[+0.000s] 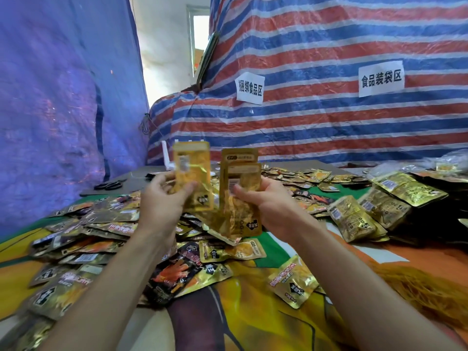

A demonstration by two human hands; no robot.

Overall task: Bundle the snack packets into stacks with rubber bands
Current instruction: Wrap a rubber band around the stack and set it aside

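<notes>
Snack packets (233, 250) lie loose in a wide heap across the printed cloth (253, 325), filling the left and middle of the frame. You hold 2 lots of them up in the centre, above the heap.

Your left hand (162, 198) pinches a single gold packet (193, 173) by its lower half, thumb in front and fingers curled behind, with the packet upright. It is blurred, so its print cannot be read. Just beside it, not touching, your right hand (268, 206) grips a small stack (240, 198) of gold packets. At least 2 show, one offset behind the other. The thumb presses on the front face and the fingers wrap behind.

At the right of the frame sit finished bundles (354, 219) of gold packets. In the lower right lies a tangled orange-brown heap that looks like rubber bands (425, 295). Scissors (110, 185) rest at the left edge of the table, well apart from your hands. A striped tarpaulin (329, 122) fills the background.

The step in hand appears to be gathering: you are building a stack, and no band is on it yet. The next move likely calls for laying the single packet flat against the stack with edges squared. The stack looks thin beside the finished bundles, so more packets are probably needed before you reach for a band.
</notes>
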